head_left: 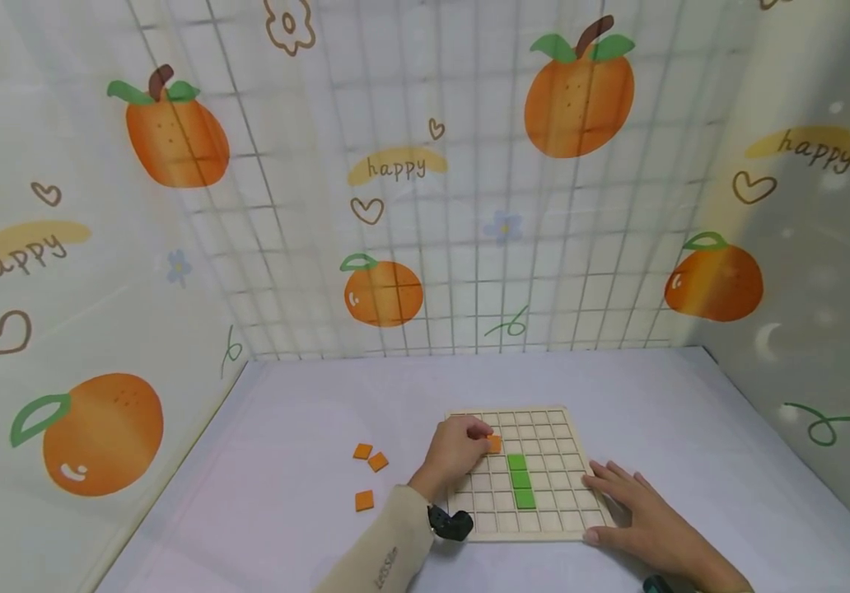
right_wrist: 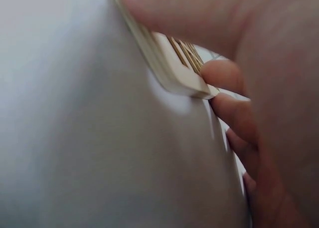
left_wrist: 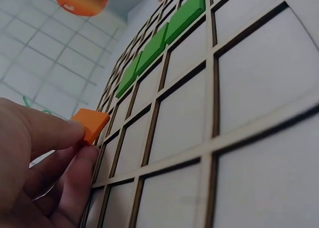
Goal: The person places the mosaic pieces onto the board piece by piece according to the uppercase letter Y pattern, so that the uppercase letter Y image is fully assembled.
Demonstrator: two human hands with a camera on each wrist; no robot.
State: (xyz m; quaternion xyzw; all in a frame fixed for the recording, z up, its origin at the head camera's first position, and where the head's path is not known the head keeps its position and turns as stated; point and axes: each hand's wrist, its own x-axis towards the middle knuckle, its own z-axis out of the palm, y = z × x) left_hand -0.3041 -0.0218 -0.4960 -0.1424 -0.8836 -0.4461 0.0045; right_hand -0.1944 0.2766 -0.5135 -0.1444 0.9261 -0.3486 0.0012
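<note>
My left hand [head_left: 456, 449] pinches a small square orange tile [left_wrist: 92, 123] between thumb and fingers, over the upper left part of a pale wooden grid board [head_left: 557, 461]. In the left wrist view the tile is tilted, its lower edge close to the grid lines. Three green square tiles [head_left: 520, 479] lie in a column near the middle of the board. At the board's lower right corner rests my right hand [head_left: 640, 517], fingers spread and fairly straight along the right edge. Its thumb [right_wrist: 184, 16] lies along the near edge.
On the white table [head_left: 306, 412], left of the board, lie three loose orange tiles: a far one [head_left: 362, 451], a tilted one [head_left: 377, 462] and a nearer one [head_left: 364, 500]. A curtain [head_left: 469, 247] printed with oranges encloses the table at the back and sides.
</note>
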